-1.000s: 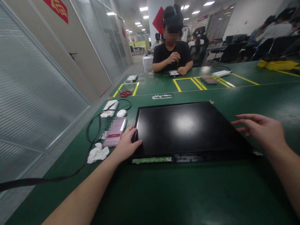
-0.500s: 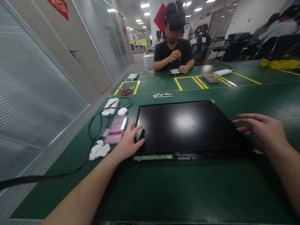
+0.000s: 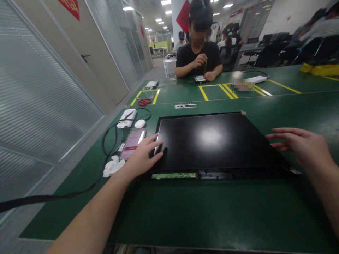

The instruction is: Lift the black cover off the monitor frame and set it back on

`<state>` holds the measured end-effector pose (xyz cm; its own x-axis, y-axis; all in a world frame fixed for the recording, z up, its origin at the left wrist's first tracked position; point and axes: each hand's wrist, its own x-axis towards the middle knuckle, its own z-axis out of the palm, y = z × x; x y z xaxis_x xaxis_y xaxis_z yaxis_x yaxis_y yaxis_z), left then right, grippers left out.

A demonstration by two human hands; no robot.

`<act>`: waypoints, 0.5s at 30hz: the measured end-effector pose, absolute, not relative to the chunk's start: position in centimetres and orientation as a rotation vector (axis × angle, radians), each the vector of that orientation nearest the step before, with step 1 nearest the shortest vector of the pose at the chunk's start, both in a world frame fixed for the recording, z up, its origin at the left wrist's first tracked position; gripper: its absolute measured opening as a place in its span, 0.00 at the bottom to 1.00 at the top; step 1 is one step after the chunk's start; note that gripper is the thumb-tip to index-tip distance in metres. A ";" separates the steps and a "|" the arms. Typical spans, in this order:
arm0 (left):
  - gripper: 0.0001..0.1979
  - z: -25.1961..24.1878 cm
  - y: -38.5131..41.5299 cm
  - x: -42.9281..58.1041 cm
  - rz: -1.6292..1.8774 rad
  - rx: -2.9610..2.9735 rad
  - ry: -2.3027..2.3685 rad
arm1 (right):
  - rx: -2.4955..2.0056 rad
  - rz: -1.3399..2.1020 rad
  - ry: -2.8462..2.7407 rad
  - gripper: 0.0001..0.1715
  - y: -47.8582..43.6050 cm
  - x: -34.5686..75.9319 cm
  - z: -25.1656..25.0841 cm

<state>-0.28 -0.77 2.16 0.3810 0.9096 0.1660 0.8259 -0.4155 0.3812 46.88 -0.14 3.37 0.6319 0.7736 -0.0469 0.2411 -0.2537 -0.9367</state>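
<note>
A black flat display panel (image 3: 209, 144) lies on the green table (image 3: 212, 211). Along its near edge runs a green circuit strip (image 3: 173, 175). My left hand (image 3: 144, 155) is at the panel's left edge with its fingers spread, holding nothing; whether the fingertips touch the panel I cannot tell. My right hand (image 3: 304, 144) hovers by the panel's right edge, fingers apart and nothing in it. A small pale tab (image 3: 294, 171) sticks out at the near right corner, another (image 3: 243, 112) at the far right corner.
Left of the panel are a phone (image 3: 132, 143), a crumpled tissue (image 3: 113, 165), a white oval object (image 3: 140, 123), a white box (image 3: 127, 118) and a black strap (image 3: 47, 199). Red-handled scissors (image 3: 144, 102) lie farther back. Across the table, a person (image 3: 198, 56) handles a small device (image 3: 199, 79).
The view has shifted slightly. Both hands keep nearly the same places beside the panel, and my left fingers have shifted a little. The panel has not visibly moved on the table.
</note>
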 end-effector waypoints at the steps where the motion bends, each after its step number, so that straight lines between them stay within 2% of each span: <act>1: 0.24 2.3 -1.0 -0.1 0.476 2.445 1.479 | -1.801 0.636 -0.815 0.16 -0.2 46.9 3.4; 6: 0.43 2.7 -2.3 1.0 0.200 2.515 1.152 | -1.771 0.653 -0.825 0.16 -0.1 47.4 3.0; 8: 0.47 2.6 -2.7 1.5 0.129 2.531 1.116 | -1.773 0.656 -0.826 0.17 0.0 47.6 2.8; 10: 0.48 2.6 -2.9 1.8 0.094 2.551 1.116 | -1.785 0.651 -0.830 0.18 0.1 47.6 2.7; 15: 0.41 2.4 -3.0 2.1 0.064 2.573 1.112 | -1.853 0.606 -0.891 0.17 0.0 46.8 3.0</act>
